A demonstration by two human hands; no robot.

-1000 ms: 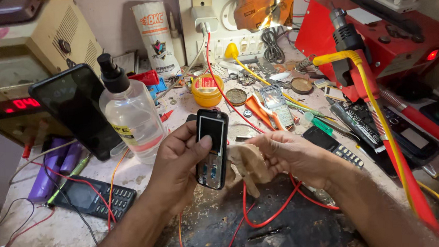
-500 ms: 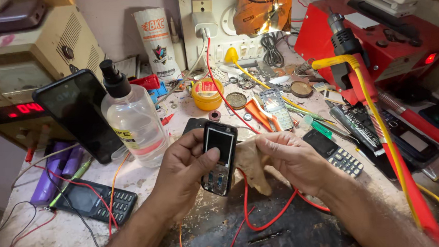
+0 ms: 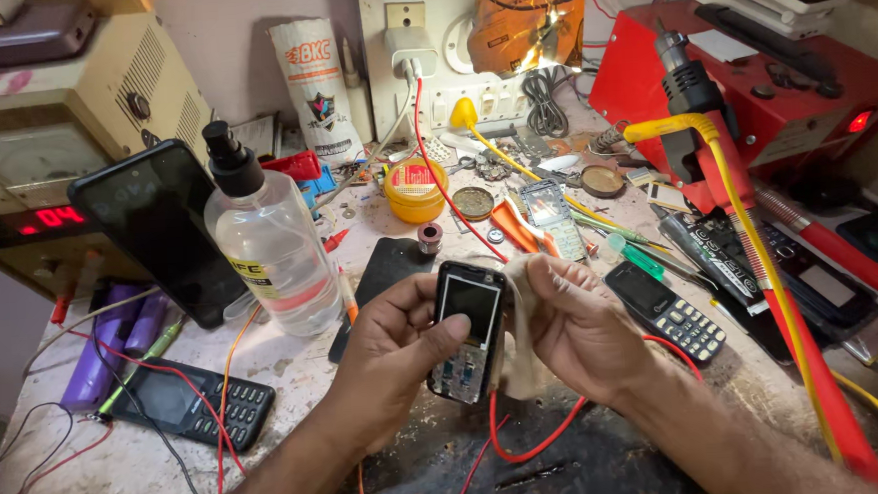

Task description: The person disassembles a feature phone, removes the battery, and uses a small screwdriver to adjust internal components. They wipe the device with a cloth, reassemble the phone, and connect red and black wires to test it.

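1. Beige bench instrument (image 3: 62, 126), far left: boxy, with a red digit readout low on its front; set back against the wall.
2. Dark smartphone (image 3: 163, 231): propped upright against the instrument, screen blank.
3. Purple cylinders (image 3: 113, 339) and a black keypad phone (image 3: 192, 400): lying flat on the surface (image 3: 294, 355), red and black wires trailing over them.
4. Clear spray bottle (image 3: 270, 241): standing upright just left of the hands, black nozzle on top, part full of liquid (probably kept close for cleaning).
5. Left hand (image 3: 395, 355): closed around the stripped phone, fingers along its left edge, thumb pressed on the lower front, which seems to steady it face-up for view.
6. Stripped phone (image 3: 466, 331): a small black bar handset held above the surface at centre, tilted slightly; dark screen intact above, keypad cover gone so the bare contact board shows below.
7. Tan cloth (image 3: 519, 333): bunched against the handset's right side.
8. Right hand (image 3: 584, 330): curled around the cloth, fingers together, pressing it towards the handset (a wiping hold, by the look of it).
9. Second keypad phone (image 3: 666, 310): flat, just right of the right hand.
10. Red cabinet (image 3: 751, 90), far right, a yellow cable draped before it.
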